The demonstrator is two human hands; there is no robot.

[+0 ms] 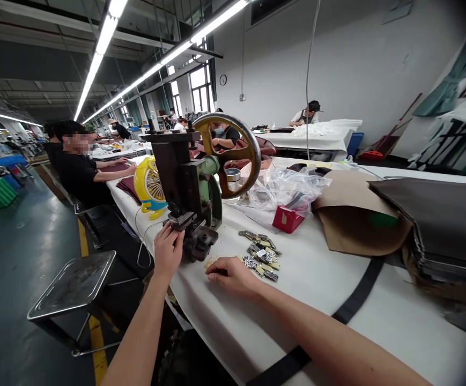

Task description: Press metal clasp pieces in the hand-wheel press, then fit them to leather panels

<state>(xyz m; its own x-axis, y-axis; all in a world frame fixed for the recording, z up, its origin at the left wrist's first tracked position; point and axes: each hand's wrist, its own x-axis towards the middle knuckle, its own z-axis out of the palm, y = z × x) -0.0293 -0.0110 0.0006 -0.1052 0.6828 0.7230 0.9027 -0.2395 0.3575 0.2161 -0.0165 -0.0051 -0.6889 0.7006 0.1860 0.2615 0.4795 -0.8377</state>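
A dark hand press (182,182) with a large yellow-brown handwheel (256,155) stands at the table's left edge. My left hand (168,251) is at the front of the press, its fingertips at the metal block under the ram; whatever they pinch is too small to name. Resting low over the white tabletop, my right hand (230,273) has its fingers curled, and what lies beneath them is hidden. Small pale pieces (212,259) show beside its fingertips. Just beyond that hand lies a loose pile of small patterned metal pieces (261,254).
A yellow fan (149,185) stands behind the press. Clear plastic bags (285,185), a red dispenser (287,219), a brown paper bag (361,236) and stacked dark sheets (450,214) lie to the right. A metal stool (74,284) and a seated person (75,171) are at left.
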